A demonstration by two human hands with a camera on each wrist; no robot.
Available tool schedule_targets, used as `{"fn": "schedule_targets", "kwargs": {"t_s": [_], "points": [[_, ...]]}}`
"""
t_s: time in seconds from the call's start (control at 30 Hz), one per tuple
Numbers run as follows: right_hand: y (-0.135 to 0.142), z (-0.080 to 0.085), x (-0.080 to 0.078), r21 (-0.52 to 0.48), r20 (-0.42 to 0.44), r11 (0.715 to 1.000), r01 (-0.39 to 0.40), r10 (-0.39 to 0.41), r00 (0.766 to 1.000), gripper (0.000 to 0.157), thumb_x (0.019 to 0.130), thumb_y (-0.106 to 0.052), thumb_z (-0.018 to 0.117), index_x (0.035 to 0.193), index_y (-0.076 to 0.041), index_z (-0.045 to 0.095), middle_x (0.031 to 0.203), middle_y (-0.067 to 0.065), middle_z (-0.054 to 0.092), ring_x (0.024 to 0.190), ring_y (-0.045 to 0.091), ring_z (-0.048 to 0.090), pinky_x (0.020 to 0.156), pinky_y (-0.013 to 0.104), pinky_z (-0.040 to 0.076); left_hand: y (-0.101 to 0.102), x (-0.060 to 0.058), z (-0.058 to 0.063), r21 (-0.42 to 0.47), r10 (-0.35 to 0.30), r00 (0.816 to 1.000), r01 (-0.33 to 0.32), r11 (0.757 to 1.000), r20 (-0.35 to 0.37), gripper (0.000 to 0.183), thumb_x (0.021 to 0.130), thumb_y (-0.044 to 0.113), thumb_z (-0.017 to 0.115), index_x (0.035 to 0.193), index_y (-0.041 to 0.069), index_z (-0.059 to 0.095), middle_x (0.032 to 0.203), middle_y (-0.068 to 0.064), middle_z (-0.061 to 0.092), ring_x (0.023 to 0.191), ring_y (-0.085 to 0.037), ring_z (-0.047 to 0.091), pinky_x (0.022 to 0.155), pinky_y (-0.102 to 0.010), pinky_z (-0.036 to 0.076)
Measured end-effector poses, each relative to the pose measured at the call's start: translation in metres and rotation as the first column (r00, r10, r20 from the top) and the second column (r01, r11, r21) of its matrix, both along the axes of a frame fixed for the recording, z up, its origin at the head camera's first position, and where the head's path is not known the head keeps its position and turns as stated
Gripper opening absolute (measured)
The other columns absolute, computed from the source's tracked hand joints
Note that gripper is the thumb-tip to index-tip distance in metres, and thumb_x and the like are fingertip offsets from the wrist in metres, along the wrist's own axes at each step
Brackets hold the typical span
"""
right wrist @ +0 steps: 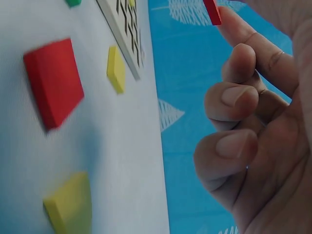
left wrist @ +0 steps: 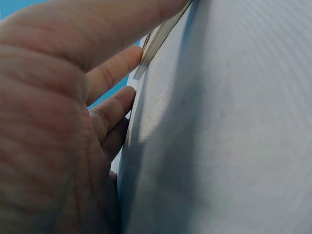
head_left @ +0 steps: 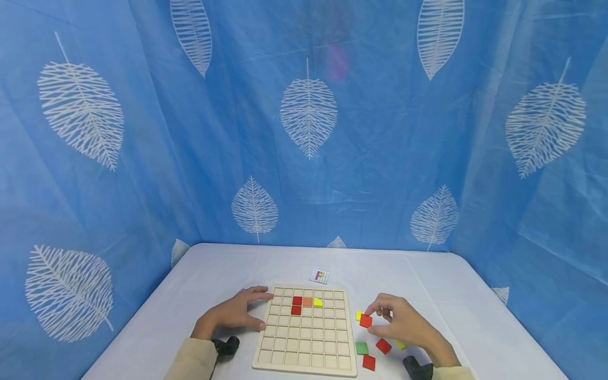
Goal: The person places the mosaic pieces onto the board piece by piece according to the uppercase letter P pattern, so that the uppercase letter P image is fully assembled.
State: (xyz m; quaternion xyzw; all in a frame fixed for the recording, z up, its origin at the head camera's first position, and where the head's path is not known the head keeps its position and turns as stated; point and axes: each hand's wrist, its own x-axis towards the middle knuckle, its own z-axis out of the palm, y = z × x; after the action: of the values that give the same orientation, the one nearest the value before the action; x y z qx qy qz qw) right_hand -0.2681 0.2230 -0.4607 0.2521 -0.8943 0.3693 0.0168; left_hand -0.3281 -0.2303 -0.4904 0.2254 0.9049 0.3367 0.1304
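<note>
A wooden grid board [head_left: 304,370] lies on the table between both hands. Two red tiles [head_left: 296,310], one orange tile [head_left: 307,302] and a yellow piece [head_left: 318,303] sit in its upper cells. With fingers spread, my left hand [head_left: 236,310] rests at the board's left edge, thumb and fingertips right at the rim. To the right of the board, my right hand [head_left: 401,319] pinches a red square tile [head_left: 365,321] between thumb and index finger. In the right wrist view that red tile [right wrist: 212,12] shows only partly, at the top, while the other fingers curl loosely.
Loose on the white table right of the board lie a green tile [head_left: 362,348], two red tiles [head_left: 369,362] and yellow pieces [head_left: 358,315], one partly under the right hand. Behind the board is a small pattern card [head_left: 320,276]. Blue leaf-print curtain [head_left: 309,211] surrounds the table.
</note>
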Motion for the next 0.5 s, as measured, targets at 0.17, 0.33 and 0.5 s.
{"fn": "schedule_targets", "kwargs": {"t_s": [0.17,0.33,0.5], "points": [[-0.010,0.003,-0.001,-0.019,-0.028,0.999,-0.051,0.051,0.998,0.022,0.079,-0.026,0.085,0.097,-0.030,0.072,0.086,0.009,0.062,0.077,0.026,0.054,0.061,0.021,0.046,0.000,0.000,0.001,-0.001,-0.006,1.000,0.006,1.000,0.000,0.081,0.077,0.048,0.083,0.148,0.028,0.051,0.163,-0.010,0.032,0.152,-0.043,0.021,0.115,-0.073,0.020],[-0.021,0.008,-0.004,-0.037,-0.050,0.999,-0.039,0.037,0.998,0.023,0.079,-0.025,0.085,0.097,-0.032,0.072,0.086,0.013,0.060,0.078,0.028,0.054,0.060,0.023,0.045,0.001,0.001,0.002,0.002,0.004,1.000,-0.004,1.000,-0.007,0.082,0.075,0.049,0.084,0.147,0.028,0.052,0.163,-0.009,0.032,0.152,-0.043,0.021,0.115,-0.073,0.019],[-0.033,0.009,-0.006,-0.084,-0.101,0.996,-0.039,0.031,0.994,0.024,0.079,-0.028,0.086,0.098,-0.033,0.072,0.085,0.005,0.061,0.076,0.029,0.054,0.060,0.022,0.047,0.000,0.001,0.000,0.010,0.003,1.000,-0.002,1.000,-0.008,0.081,0.075,0.047,0.084,0.147,0.027,0.052,0.163,-0.010,0.032,0.152,-0.045,0.020,0.114,-0.075,0.018]]}}
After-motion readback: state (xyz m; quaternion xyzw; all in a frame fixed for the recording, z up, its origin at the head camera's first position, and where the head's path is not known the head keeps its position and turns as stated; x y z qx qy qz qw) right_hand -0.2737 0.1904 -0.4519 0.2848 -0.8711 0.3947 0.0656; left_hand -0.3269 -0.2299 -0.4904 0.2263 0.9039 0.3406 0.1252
